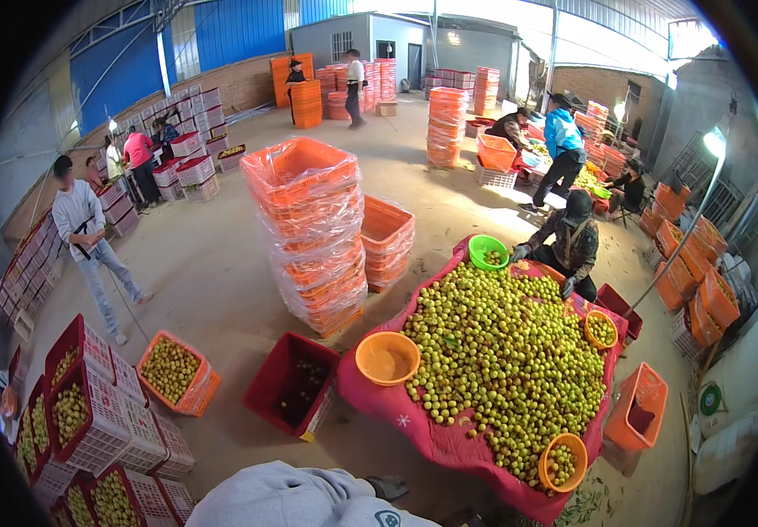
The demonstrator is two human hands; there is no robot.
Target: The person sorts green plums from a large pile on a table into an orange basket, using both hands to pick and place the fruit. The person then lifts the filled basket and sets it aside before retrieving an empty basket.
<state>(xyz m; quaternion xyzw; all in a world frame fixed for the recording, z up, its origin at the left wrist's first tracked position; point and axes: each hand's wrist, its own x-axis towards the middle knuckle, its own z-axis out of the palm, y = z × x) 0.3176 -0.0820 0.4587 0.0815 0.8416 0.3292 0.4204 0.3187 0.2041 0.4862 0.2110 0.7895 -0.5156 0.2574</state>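
Observation:
Neither of my hands is in view; a grey sleeve or garment of mine shows at the bottom edge. Before me a heap of small green-brown fruits [504, 356] lies on a table covered with a red cloth [412, 425]. At the cloth's left edge stands an orange plastic bowl [387, 359] with no fruit seen in it. Another orange bowl [562, 463], near the front right corner, holds some fruits. A green bowl [488, 252] and a small orange basket [600, 329] at the far side also hold fruits.
A gloved co-worker [567, 240] sits across the table. Left of it stand a red-lined crate [292, 385] with few fruits, a tall stack of orange crates [313, 244], a fruit-filled orange crate [171, 372] and stacked white crates [105, 421]. A person [92, 230] stands at the left.

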